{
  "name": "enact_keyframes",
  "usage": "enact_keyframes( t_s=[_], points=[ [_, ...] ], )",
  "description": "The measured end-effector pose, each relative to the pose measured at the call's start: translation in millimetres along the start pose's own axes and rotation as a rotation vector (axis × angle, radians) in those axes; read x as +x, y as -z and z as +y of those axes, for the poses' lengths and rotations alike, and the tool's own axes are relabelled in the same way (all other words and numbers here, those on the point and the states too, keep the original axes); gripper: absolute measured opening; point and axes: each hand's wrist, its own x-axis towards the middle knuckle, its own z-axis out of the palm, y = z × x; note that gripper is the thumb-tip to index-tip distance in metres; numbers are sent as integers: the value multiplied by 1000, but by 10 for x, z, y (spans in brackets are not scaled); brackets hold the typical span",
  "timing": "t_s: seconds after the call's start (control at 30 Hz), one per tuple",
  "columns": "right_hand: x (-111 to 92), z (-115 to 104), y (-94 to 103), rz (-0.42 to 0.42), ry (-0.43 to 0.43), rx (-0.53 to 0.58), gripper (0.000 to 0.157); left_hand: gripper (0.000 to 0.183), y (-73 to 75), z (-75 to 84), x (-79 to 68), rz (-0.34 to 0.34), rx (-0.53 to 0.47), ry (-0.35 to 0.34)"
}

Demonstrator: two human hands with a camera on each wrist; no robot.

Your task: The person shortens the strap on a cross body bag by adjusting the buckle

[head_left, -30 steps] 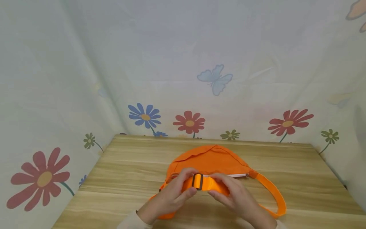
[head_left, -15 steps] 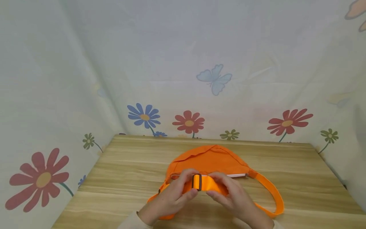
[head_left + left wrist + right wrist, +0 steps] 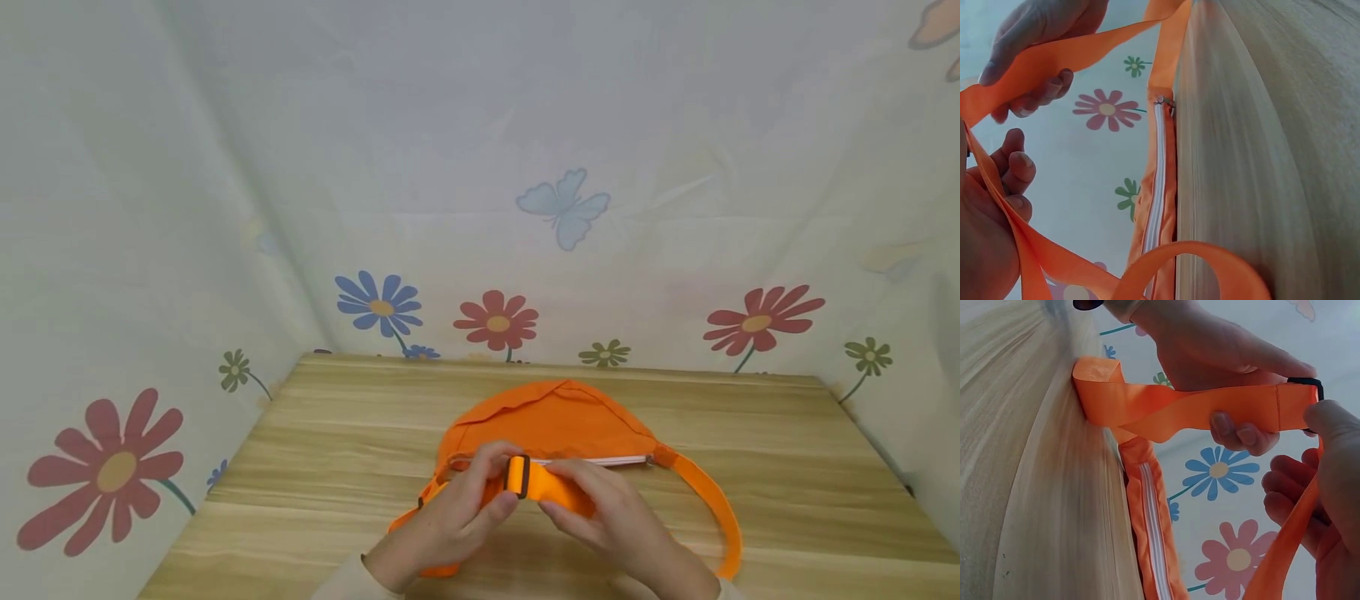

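An orange waist bag (image 3: 555, 421) lies on the table, its white zipper (image 3: 618, 460) towards me. In front of it, both hands hold its orange webbing strap (image 3: 551, 487) up off the table. My left hand (image 3: 446, 517) pinches the strap at a black slider buckle (image 3: 526, 477) between thumb and fingers. Just right of the buckle, my right hand (image 3: 618, 521) pinches the strap. The right wrist view shows the left fingers (image 3: 1244, 437) under the flat webbing, with the buckle (image 3: 1307, 381) at the right thumb. Strap parts beneath the hands are hidden in the head view.
The wood-grain table (image 3: 337, 433) ends at a pale cloth backdrop (image 3: 450, 125) printed with flowers and a butterfly. To the right, a strap loop (image 3: 712, 500) curves from the bag's end across the table. More strap (image 3: 442, 570) lies by the left wrist.
The strap loop at the right has drawn in slightly to the left, and its lower bend has slipped out of sight behind the right arm. Both hands keep their grip, shifting very little.
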Motion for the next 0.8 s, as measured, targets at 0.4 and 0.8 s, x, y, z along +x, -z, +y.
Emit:
enact_keyframes(
  t_s=[0.4,0.8],
  points=[
    [23,-16,93,-39,9,-24,36,47,-40,36,65,-34,-2,90],
    [-23,38,225,-110,-100,-72,38,45,62,31,-15,38,65,185]
  ],
)
